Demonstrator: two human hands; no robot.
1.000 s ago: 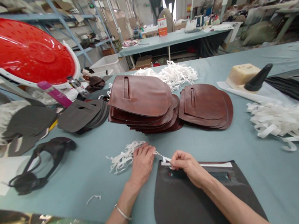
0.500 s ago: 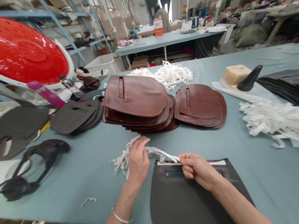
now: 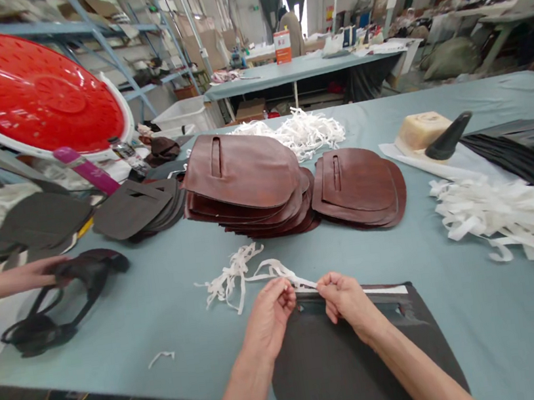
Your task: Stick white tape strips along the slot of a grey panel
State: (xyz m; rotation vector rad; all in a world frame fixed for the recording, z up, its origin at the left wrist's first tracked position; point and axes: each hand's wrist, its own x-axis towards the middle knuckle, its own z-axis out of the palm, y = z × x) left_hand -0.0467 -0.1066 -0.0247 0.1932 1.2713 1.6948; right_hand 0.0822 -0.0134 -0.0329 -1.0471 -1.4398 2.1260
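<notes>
Pinching a thin white strip (image 3: pixel 303 281) between thumb and finger, the right hand (image 3: pixel 345 300) is at the far edge of a dark panel (image 3: pixel 359 359) on a blue-green table (image 3: pixel 513 324). The left hand (image 3: pixel 271 315) curls close by (whether its fingertips clasp the strip, I cannot tell). Stacked brown pieces (image 3: pixel 243 170) sit beyond.

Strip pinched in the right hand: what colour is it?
The strip is white; the head view shows it best.
</notes>
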